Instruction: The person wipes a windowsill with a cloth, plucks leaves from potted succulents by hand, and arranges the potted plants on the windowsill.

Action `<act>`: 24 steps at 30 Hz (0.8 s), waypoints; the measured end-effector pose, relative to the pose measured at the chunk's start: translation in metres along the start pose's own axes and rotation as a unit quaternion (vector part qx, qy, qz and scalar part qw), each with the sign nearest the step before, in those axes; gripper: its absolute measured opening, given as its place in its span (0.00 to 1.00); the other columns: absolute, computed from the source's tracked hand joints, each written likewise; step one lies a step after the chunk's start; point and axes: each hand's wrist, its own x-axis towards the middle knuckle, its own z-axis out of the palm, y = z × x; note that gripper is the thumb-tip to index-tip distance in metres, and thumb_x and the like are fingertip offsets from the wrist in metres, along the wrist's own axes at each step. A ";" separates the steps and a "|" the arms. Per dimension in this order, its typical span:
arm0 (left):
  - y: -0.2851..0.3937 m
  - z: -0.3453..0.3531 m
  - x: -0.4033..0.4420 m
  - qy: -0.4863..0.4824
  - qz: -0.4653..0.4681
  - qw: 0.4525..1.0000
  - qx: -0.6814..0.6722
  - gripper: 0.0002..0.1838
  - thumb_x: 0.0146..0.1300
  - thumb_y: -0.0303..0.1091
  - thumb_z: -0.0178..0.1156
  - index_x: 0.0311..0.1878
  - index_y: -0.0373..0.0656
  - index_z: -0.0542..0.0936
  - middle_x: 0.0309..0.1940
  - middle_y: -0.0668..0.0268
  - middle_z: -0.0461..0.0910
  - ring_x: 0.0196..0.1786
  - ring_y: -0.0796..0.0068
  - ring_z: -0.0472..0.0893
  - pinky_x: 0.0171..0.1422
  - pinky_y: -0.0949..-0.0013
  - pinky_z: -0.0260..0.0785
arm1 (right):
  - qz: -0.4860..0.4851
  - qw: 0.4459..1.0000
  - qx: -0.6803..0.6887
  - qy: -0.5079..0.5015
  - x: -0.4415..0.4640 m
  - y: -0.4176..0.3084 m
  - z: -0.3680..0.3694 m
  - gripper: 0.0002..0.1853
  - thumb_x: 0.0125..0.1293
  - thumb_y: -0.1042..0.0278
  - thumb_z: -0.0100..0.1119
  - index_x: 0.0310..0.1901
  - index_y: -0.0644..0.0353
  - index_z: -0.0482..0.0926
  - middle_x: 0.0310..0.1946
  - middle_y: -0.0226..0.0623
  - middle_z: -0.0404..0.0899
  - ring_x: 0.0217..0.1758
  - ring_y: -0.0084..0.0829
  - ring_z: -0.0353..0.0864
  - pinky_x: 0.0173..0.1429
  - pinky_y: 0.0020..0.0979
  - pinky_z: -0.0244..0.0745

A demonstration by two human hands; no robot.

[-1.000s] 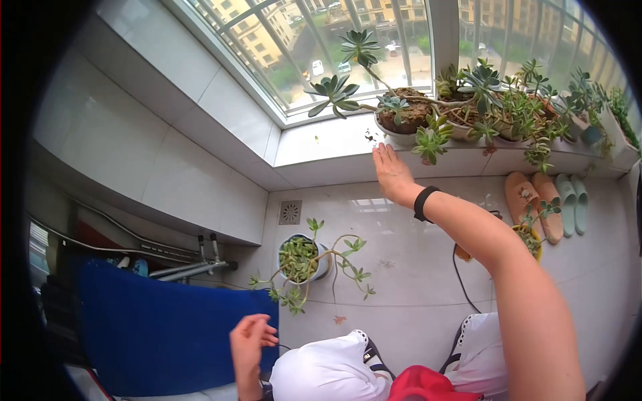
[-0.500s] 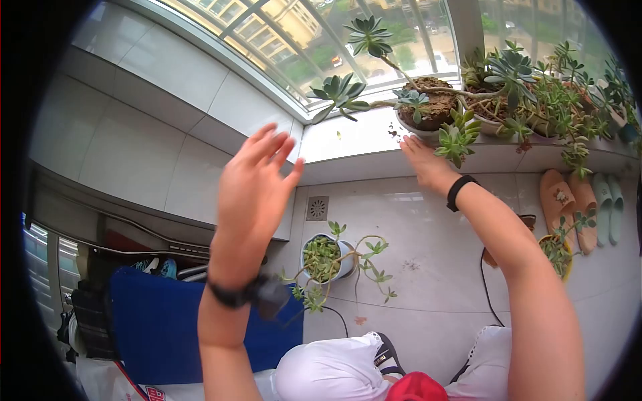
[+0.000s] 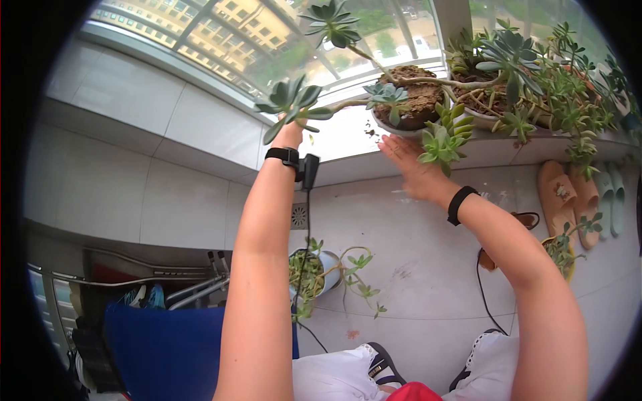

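On the white window ledge [image 3: 334, 152] stands a pot [image 3: 396, 131] with crumbly brown soil [image 3: 420, 100] and long bare succulent stems. My left hand [image 3: 289, 136] reaches up to the ledge's left end, behind a dark green succulent rosette [image 3: 293, 105]. Leaves cover most of its fingers, so whether it grips anything is unclear. My right hand [image 3: 418, 170] lies at the ledge's front edge, just below the pot, its fingers stretched out and holding nothing. Dark soil crumbs [image 3: 370, 129] lie beside its fingertips. A greener succulent [image 3: 443, 144] hangs over the back of this hand.
More potted succulents [image 3: 555, 100] crowd the ledge to the right. On the floor are a bluish pot with a trailing plant [image 3: 328, 273], a yellow pot [image 3: 568, 267], slippers [image 3: 558, 197] and a drain [image 3: 299, 216]. A dark cable hangs from my left wrist device [image 3: 308, 172].
My left hand has moved forward from mid-air to the ledge, behind the rosette. My right hand stays by the pot with fingers outstretched. The view has shifted slightly.
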 end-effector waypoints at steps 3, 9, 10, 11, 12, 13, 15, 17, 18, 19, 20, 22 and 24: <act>-0.031 -0.007 0.046 -0.112 0.196 0.940 0.254 0.23 0.69 0.35 0.56 0.63 0.35 0.73 0.56 0.51 0.79 0.64 0.54 0.73 0.69 0.59 0.65 | 0.005 1.000 -0.013 0.011 -0.001 0.005 0.011 0.54 0.47 0.78 0.62 0.78 0.54 0.47 0.79 0.38 0.46 0.82 0.40 0.44 0.84 0.39 0.43; -0.049 -0.002 0.080 -0.132 0.238 0.830 0.488 0.17 0.68 0.41 0.55 0.50 0.37 0.77 0.51 0.47 0.79 0.57 0.48 0.76 0.63 0.55 0.66 | 0.003 1.000 -0.008 0.026 -0.002 0.007 0.014 0.53 0.47 0.79 0.62 0.77 0.54 0.49 0.79 0.38 0.47 0.82 0.40 0.45 0.84 0.41 0.43; -0.043 -0.005 0.062 -0.135 0.274 0.842 0.446 0.16 0.68 0.41 0.55 0.47 0.36 0.78 0.45 0.47 0.80 0.52 0.49 0.77 0.56 0.55 0.68 | 0.003 1.000 -0.014 0.027 -0.003 0.007 0.014 0.53 0.47 0.78 0.62 0.77 0.54 0.49 0.79 0.38 0.47 0.82 0.40 0.45 0.84 0.41 0.43; -0.037 -0.001 0.043 -0.137 0.218 0.871 0.418 0.17 0.67 0.41 0.55 0.47 0.36 0.78 0.44 0.48 0.80 0.49 0.49 0.78 0.54 0.55 0.68 | 0.002 1.000 -0.017 0.027 -0.004 0.005 0.013 0.52 0.47 0.78 0.62 0.77 0.55 0.50 0.78 0.39 0.47 0.82 0.40 0.45 0.84 0.41 0.43; -0.048 0.001 0.045 -0.153 0.212 0.876 0.405 0.16 0.66 0.41 0.55 0.46 0.37 0.80 0.43 0.48 0.81 0.48 0.49 0.79 0.54 0.56 0.69 | 0.004 1.000 -0.011 0.025 -0.006 0.005 0.014 0.52 0.47 0.78 0.63 0.77 0.55 0.50 0.78 0.38 0.47 0.82 0.40 0.45 0.83 0.41 0.44; -0.059 0.002 0.049 -0.169 0.206 0.881 0.391 0.16 0.65 0.40 0.55 0.46 0.38 0.81 0.43 0.48 0.83 0.47 0.48 0.81 0.53 0.56 0.70 | 0.004 1.000 -0.004 0.027 -0.005 0.005 0.015 0.52 0.47 0.78 0.63 0.77 0.55 0.50 0.78 0.38 0.47 0.82 0.40 0.45 0.83 0.41 0.44; -0.062 0.001 0.031 -0.141 0.179 0.899 0.373 0.15 0.63 0.38 0.54 0.44 0.39 0.84 0.41 0.48 0.84 0.46 0.48 0.82 0.54 0.58 0.72 | 0.005 1.000 0.003 0.028 -0.003 0.006 0.014 0.52 0.48 0.77 0.64 0.77 0.55 0.50 0.78 0.38 0.47 0.82 0.40 0.45 0.83 0.41 0.44; -0.039 -0.003 0.007 -0.037 0.065 0.924 0.374 0.19 0.60 0.36 0.55 0.51 0.39 0.83 0.46 0.46 0.84 0.52 0.50 0.82 0.59 0.62 0.71 | 0.009 1.000 0.008 0.020 -0.003 0.004 0.013 0.52 0.48 0.76 0.64 0.77 0.55 0.49 0.78 0.38 0.47 0.82 0.40 0.45 0.83 0.40 0.44; -0.041 -0.007 0.013 -0.051 0.075 0.925 0.369 0.21 0.61 0.37 0.55 0.56 0.38 0.80 0.50 0.46 0.82 0.55 0.52 0.80 0.61 0.62 0.70 | 0.009 1.000 0.010 0.022 -0.001 0.001 0.011 0.53 0.48 0.75 0.65 0.77 0.54 0.49 0.78 0.38 0.46 0.82 0.40 0.45 0.83 0.40 0.44; -0.046 -0.009 0.019 -0.065 0.084 0.926 0.361 0.24 0.62 0.38 0.55 0.61 0.38 0.77 0.55 0.46 0.80 0.59 0.53 0.79 0.64 0.62 0.68 | 0.008 1.000 0.010 0.020 -0.001 0.000 0.008 0.53 0.49 0.75 0.65 0.77 0.54 0.49 0.78 0.38 0.46 0.82 0.40 0.45 0.83 0.40 0.44; -0.052 -0.007 0.023 -0.081 0.094 0.928 0.350 0.28 0.63 0.39 0.55 0.66 0.37 0.74 0.59 0.45 0.78 0.63 0.54 0.77 0.66 0.62 0.67 | 0.009 1.000 0.007 0.017 -0.002 0.000 0.005 0.53 0.49 0.74 0.66 0.77 0.54 0.48 0.78 0.38 0.46 0.82 0.40 0.45 0.83 0.40 0.44; -0.034 0.005 0.011 -0.194 0.071 0.947 0.246 0.38 0.68 0.45 0.53 0.75 0.34 0.58 0.74 0.47 0.60 0.77 0.57 0.60 0.76 0.61 0.55 | 0.012 1.000 -0.021 0.010 -0.002 0.002 0.009 0.54 0.49 0.74 0.66 0.77 0.54 0.47 0.78 0.38 0.46 0.82 0.40 0.45 0.84 0.40 0.44; -0.042 0.020 0.024 -0.222 0.069 0.946 0.227 0.39 0.70 0.48 0.52 0.77 0.34 0.55 0.77 0.49 0.53 0.80 0.57 0.53 0.79 0.60 0.50 | 0.009 1.000 -0.029 0.007 -0.001 0.002 0.010 0.54 0.49 0.73 0.67 0.78 0.54 0.47 0.78 0.38 0.46 0.82 0.40 0.45 0.84 0.40 0.44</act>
